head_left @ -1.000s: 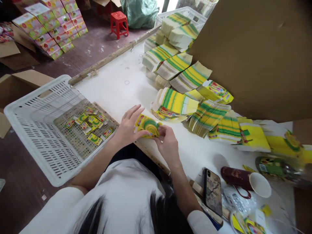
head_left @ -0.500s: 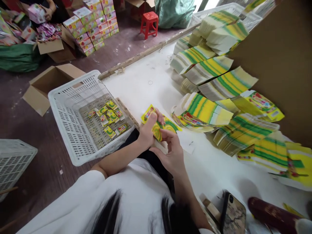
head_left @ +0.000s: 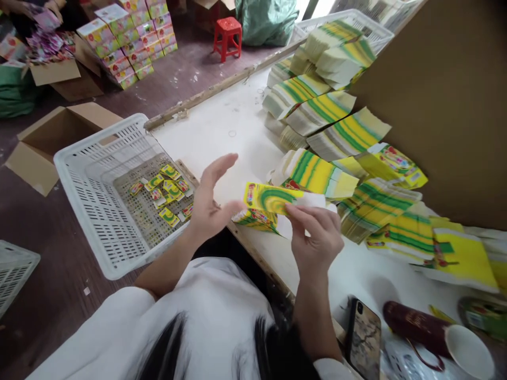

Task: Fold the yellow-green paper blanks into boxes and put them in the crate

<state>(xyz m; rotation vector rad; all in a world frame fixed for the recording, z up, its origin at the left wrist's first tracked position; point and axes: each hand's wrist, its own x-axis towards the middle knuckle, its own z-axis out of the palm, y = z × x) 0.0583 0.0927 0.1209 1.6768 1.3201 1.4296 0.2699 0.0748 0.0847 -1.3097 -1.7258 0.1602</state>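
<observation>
My right hand (head_left: pixel 317 235) pinches a long yellow-and-green carton (head_left: pixel 273 199) near its white flap end and holds it over the table edge. The carton looks flat. Just left of it, my left hand (head_left: pixel 209 203) has thumb and fingers spread with nothing between them; its thumb tip comes close to the carton's left end. Under the held carton, more yellow printed cardboard (head_left: pixel 259 220) shows at the table edge, partly covered. To the left, a white plastic basket (head_left: pixel 89 203) contains several small yellow-and-green boxes (head_left: pixel 169 216) scattered on its bottom.
Stacks of flat cartons (head_left: pixel 325 171) line the right of the white table (head_left: pixel 209 134), against a brown board (head_left: pixel 435 95). A phone (head_left: pixel 364 338) and a dark red cup (head_left: pixel 415 324) lie near the front. A cardboard box (head_left: pixel 59 137), a red stool (head_left: pixel 227 39) and a co-worker's hand (head_left: pixel 53 10) appear beyond.
My left hand has let go of the yellow-and-green cardboard and opened, moving left. My right hand has moved right and now holds a carton stretched out lengthwise. The view has shifted slightly.
</observation>
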